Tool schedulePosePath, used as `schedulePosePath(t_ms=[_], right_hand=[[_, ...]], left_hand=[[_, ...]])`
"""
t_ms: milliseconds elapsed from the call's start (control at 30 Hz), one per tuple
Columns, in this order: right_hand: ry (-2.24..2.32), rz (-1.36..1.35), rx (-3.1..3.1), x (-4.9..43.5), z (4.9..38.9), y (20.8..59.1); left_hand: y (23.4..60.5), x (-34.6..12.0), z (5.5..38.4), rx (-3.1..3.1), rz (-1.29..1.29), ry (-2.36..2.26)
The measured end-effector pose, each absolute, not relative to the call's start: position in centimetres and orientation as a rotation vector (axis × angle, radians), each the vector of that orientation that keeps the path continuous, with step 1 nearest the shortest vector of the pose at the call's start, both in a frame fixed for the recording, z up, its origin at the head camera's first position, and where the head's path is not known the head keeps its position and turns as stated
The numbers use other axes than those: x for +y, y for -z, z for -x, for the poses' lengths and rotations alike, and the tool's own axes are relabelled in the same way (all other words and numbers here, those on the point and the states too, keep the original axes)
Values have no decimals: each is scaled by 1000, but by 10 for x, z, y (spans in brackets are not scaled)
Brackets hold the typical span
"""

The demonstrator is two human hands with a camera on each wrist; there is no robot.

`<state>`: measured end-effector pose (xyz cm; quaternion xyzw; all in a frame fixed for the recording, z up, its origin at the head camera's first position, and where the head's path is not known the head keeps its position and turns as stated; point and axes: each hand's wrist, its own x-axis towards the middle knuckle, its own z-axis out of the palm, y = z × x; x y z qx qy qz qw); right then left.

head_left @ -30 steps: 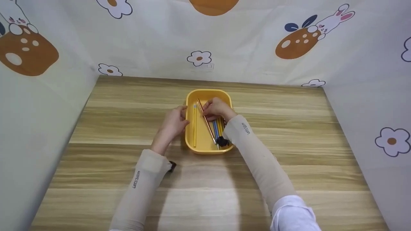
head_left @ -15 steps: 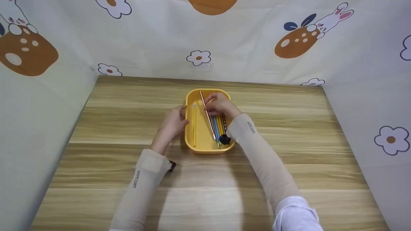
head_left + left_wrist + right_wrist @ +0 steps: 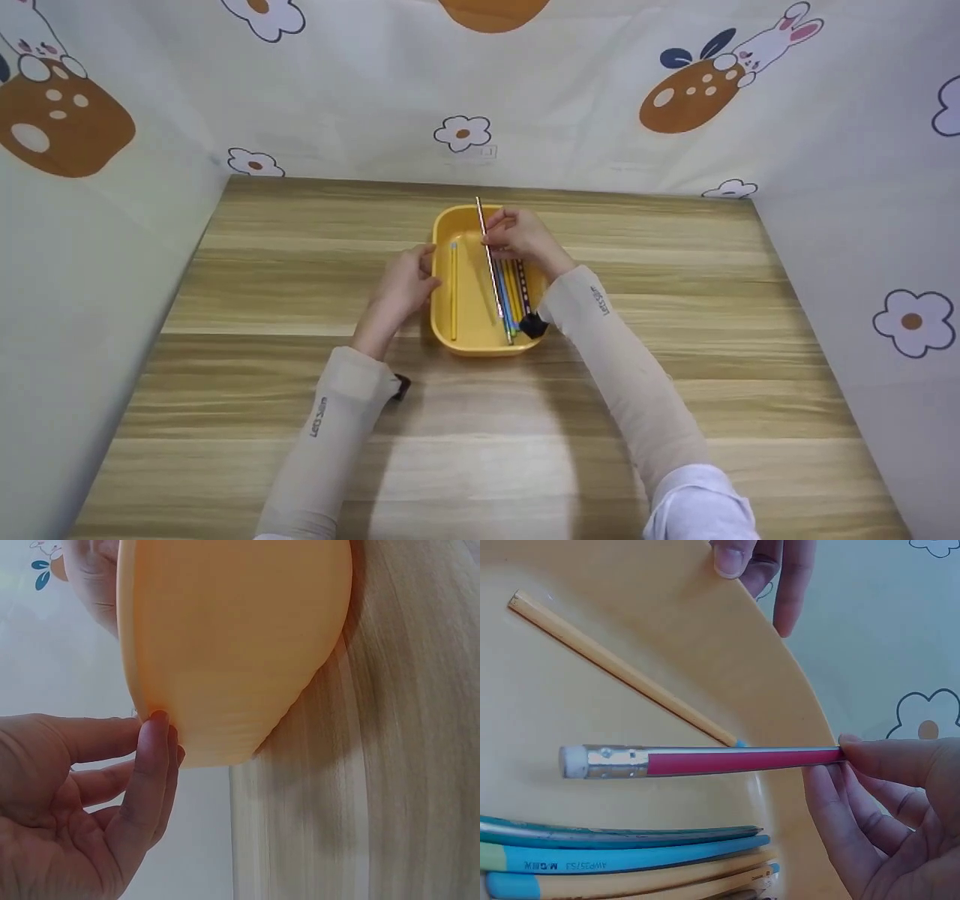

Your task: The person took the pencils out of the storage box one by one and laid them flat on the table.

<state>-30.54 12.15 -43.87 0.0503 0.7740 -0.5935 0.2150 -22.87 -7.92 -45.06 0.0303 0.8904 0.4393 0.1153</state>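
left hand [image 3: 403,285] open, right hand [image 3: 520,236] pinching

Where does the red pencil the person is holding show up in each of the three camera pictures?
Head view: the red pencil stands out as a thin line over the middle of the yellow tray, pinched by the right hand.
Left wrist view: not in it; only the tray's outer wall shows.
Right wrist view: it lies level across the middle, eraser end left.
Shared landmark: the yellow tray.

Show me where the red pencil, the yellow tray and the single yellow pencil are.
red pencil [image 3: 735,761], right wrist view, middle of its red barrel.
yellow tray [image 3: 471,346], head view, near rim.
single yellow pencil [image 3: 454,292], head view, middle of its shaft.
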Motion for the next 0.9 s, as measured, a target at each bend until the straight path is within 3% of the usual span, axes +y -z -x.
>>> schedulePosePath(t_ms=[900], right_hand=[[1771, -122, 2139, 157, 303, 421]], left_hand=[[448, -78, 228, 2714, -104, -1181]])
